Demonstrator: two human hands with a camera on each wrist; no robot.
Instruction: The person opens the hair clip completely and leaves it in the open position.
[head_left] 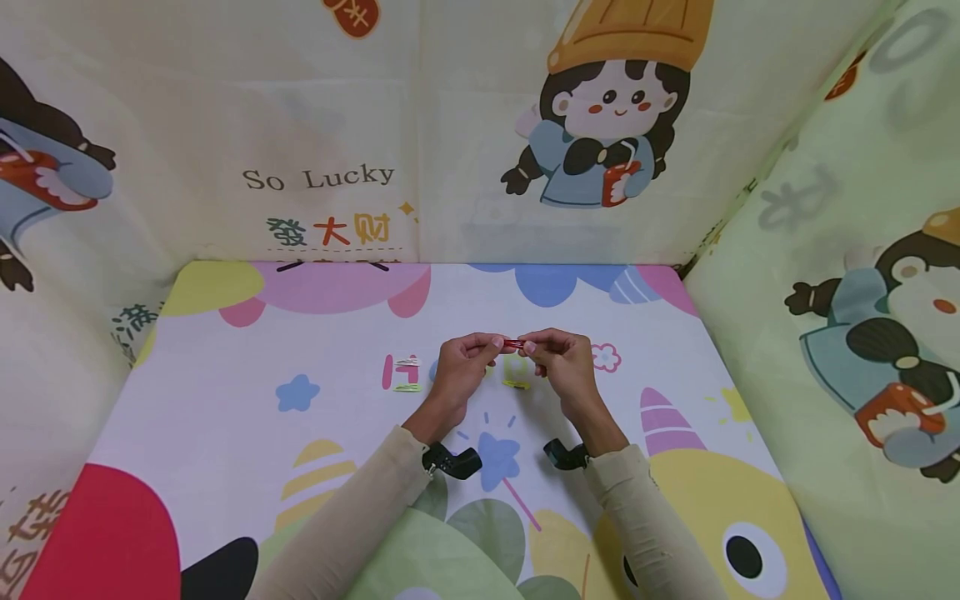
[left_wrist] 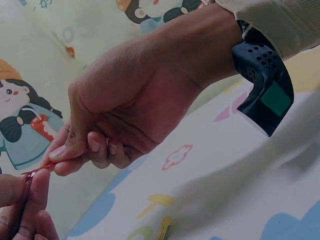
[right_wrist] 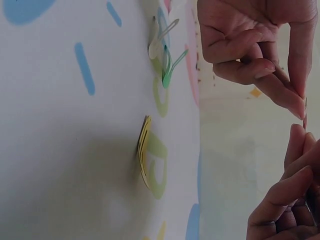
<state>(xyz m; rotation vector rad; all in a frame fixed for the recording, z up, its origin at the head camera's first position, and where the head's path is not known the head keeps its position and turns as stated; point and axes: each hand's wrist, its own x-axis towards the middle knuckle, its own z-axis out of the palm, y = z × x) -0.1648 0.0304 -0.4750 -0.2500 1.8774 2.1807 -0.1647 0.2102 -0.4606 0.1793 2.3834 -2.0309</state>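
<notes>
Over the middle of the table, a red snap hair clip (head_left: 513, 343) is stretched between my two hands. My left hand (head_left: 459, 375) pinches one end with thumb and forefinger. The other end is pinched by my right hand (head_left: 567, 371) in the same way. In the left wrist view, the red clip (left_wrist: 33, 174) shows as a thin sliver between the fingertips. Below the hands lies a yellow hair clip (right_wrist: 144, 152) on the cloth. Beyond it are a white hair clip (right_wrist: 154, 46) and a green hair clip (right_wrist: 167, 74), both with their parts spread apart.
The table (head_left: 225, 433) has a white cloth printed with colourful cartoons. Patterned cloth walls enclose it at the back (head_left: 450, 150) and both sides. A black wrist camera (head_left: 452, 461) is strapped on the left wrist, and another camera (head_left: 566, 455) on the right.
</notes>
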